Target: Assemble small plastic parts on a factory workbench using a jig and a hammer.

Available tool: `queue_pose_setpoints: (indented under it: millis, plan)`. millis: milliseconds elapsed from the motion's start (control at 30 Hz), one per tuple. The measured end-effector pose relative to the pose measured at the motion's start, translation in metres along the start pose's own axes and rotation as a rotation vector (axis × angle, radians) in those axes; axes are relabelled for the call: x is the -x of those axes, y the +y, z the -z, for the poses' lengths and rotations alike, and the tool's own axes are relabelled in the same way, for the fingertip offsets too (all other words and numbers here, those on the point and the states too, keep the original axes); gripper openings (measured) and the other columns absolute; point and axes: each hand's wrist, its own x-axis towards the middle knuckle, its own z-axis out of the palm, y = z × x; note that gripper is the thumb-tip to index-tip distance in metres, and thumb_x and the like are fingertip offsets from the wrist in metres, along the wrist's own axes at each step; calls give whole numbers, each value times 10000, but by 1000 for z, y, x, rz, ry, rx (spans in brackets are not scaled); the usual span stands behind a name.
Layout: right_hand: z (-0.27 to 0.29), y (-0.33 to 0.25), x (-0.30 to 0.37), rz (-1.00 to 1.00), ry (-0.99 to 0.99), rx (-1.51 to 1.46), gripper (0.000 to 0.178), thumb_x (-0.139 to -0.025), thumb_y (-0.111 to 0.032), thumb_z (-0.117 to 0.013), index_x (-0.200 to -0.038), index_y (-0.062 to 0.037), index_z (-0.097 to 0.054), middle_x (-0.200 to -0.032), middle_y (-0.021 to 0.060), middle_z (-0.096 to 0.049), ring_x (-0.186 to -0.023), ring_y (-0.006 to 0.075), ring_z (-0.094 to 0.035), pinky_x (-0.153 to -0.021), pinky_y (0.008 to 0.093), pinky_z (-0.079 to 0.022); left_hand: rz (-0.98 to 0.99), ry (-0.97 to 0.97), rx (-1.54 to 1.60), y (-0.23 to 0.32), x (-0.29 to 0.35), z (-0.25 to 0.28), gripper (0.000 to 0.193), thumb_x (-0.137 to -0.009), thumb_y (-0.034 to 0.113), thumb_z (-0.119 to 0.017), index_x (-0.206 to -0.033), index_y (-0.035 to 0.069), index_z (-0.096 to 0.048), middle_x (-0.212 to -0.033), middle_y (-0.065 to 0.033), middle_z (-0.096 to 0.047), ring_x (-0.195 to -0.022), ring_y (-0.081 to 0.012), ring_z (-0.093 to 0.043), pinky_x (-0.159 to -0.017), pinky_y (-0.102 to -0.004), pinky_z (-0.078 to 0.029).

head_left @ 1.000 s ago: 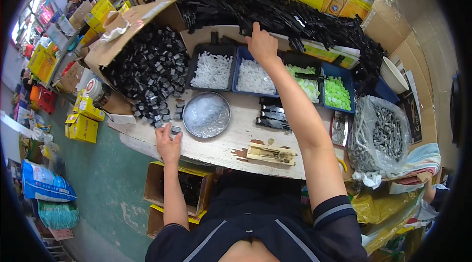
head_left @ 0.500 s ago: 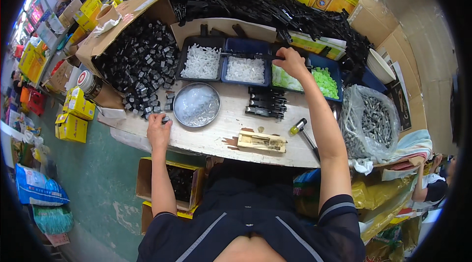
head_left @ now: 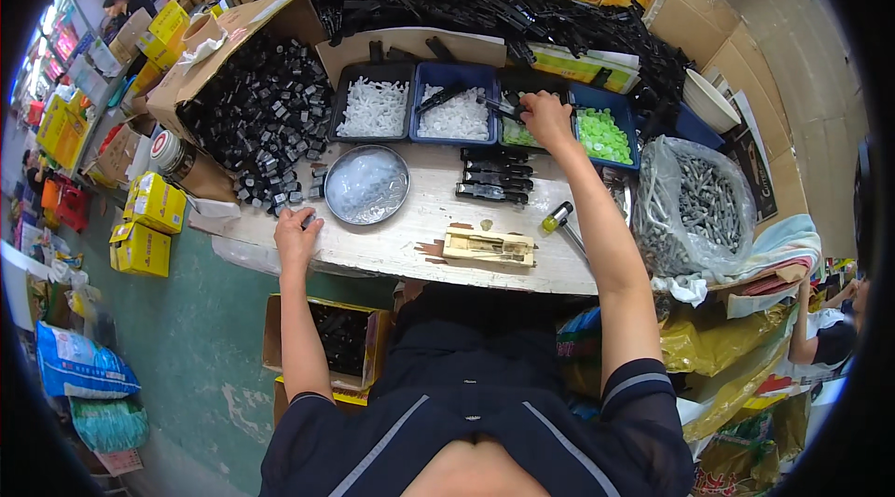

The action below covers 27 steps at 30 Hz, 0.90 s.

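The person's right hand is reaching out over the row of shallow plastic trays at the back of the worn white wooden bench, fingers curled down around a small dark plastic part at the rim of the tray of pale green pieces; how firmly it is pinching I cannot tell. Just to the hand's right is sitting the blue tray of bright green pieces, and to its left the blue tray of white plastic pieces. Nearer the person from that hand, a few long black assembled strips are lying side by side. The left hand is resting at the bench's near edge, fingers loosely bent on a small dark piece, with the round shiny metal dish just beyond it and a heap of black plastic clips spilling from a cardboard box further out.
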Motion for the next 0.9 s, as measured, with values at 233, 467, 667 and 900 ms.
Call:
queue_pose_setpoints:
  millis: [233,467,667,900]
  plan:
    - [-6,-19,2,110,-7,211,280,-651,-167,-662,-924,-118,-626,-991,78,-538,-1013,268,-477,-827,518,-347,-4,-82,44,-11,1,14,350,-552,132,-763,-875,44,-661,-723,-103,-526,-651,-231,-542,-614,-327,-454]
    - [11,19,-11,90,273,-319,329,-701,-169,-641,-1006,-69,-568,-930,71,-607,-793,219,-577,-713,320,-450,43,-101,209,-5,-3,6,334,-558,98,-726,-879,33,-660,-748,-92,-547,-624,-184,-544,-592,-286,-454]
    - [51,-23,41,59,-130,-942,263,-720,-35,-643,-963,-55,-545,-757,-11,-545,-648,73,-495,-619,197,-415,107,-58,252,-12,7,7,294,-610,96,-715,-888,21,-657,-761,-79,-551,-596,-154,-531,-588,-269,-452]
    - [29,-58,139,585,-264,-621,242,-646,25,-682,-803,-54,-516,-963,82,-526,-895,259,-524,-775,309,-425,46,7,266,-19,5,8,224,-717,85,-665,-927,11,-636,-759,-46,-534,-631,-120,-497,-603,-233,-419]
